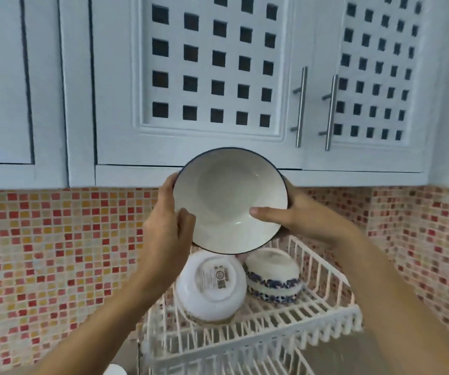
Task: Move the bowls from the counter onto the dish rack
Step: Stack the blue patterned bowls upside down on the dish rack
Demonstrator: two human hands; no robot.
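Had the big bowl (230,200) up in both hands, tilted so the inside faced me. Smooth glossy white ceramic, round, w/ a thin dark line around the rim. My left hand (165,223) was wrapped on the left edge, thumb hooked over the rim onto the inside, fingers behind. My right hand (296,215) had the right edge, thumb lying flat across the inner wall, rest of the fingers behind the bowl where I couldn't see them. So both hands were closed on it, firm grip on opposite sides.

It was held in the air right above the back of the dish rack (272,323), not touching it. Rack was white coated wire, lots of thin ribs, raised walls all round. Two bowls were already in there upside down: a plain white one (212,285) w/ a printed label on its base, and just beside it on the right a smaller one (273,280) w/ a blue pattern band, prob touching each other.

Front half of the rack was open wire. Behind: small red/orange/cream mosaic tiles (55,239), and white cupboards (212,77) w/ square cutouts hanging close over the bowl's top edge.
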